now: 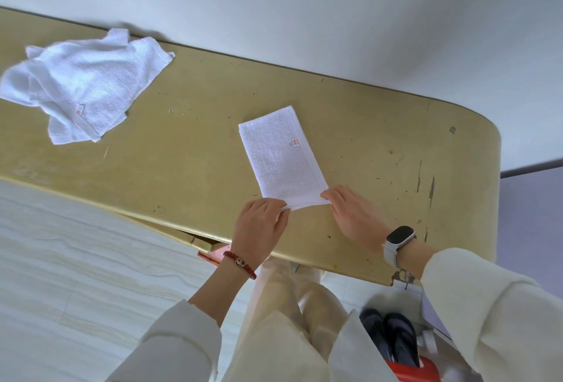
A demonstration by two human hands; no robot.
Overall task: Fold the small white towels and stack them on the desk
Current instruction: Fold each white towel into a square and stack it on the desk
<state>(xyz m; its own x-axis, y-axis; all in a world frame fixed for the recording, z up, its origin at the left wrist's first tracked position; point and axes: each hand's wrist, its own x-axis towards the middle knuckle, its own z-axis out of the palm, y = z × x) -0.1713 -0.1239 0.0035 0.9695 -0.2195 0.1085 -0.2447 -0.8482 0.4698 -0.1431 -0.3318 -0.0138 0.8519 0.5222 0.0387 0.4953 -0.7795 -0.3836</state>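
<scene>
A small white towel (279,156), folded into a long rectangle with a little red label on it, lies flat in the middle of the yellow desk (189,137). My left hand (259,226) pinches its near left corner. My right hand (350,214) holds the near right corner, fingertips on the cloth. A loose heap of unfolded white towels (76,86) lies crumpled at the desk's far left.
The desk stands against a white wall (304,15) and has a rounded right end (487,168) and a chipped near edge. Below are a pale floor (76,275), dark shoes (393,339) and a red object (417,372).
</scene>
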